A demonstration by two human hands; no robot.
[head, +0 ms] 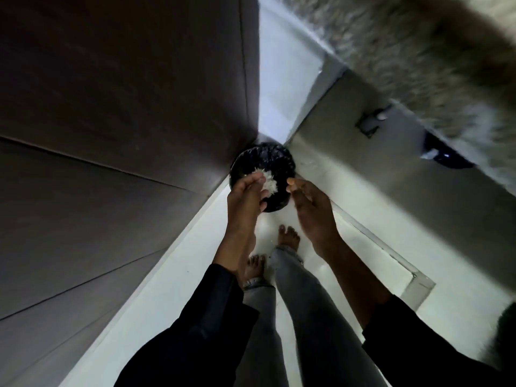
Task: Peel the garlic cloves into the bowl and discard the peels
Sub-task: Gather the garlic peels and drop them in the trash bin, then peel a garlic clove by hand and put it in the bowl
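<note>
A round bin lined with a black bag (275, 160) stands on the floor in the corner, seen from straight above. My left hand (245, 199) is held over its near rim, cupped around a clump of white garlic peels (269, 183) that spills from the fingers over the bin. My right hand (310, 208) hovers just right of the peels with its fingers loosely curled and nothing visible in it. No bowl or garlic cloves are in view.
A dark panelled wall or cabinet (125, 135) fills the left side. A speckled counter (418, 51) runs along the upper right above pale cabinet fronts (377, 177). My bare feet (287, 238) and grey trousers stand on the white floor (181, 275) below the hands.
</note>
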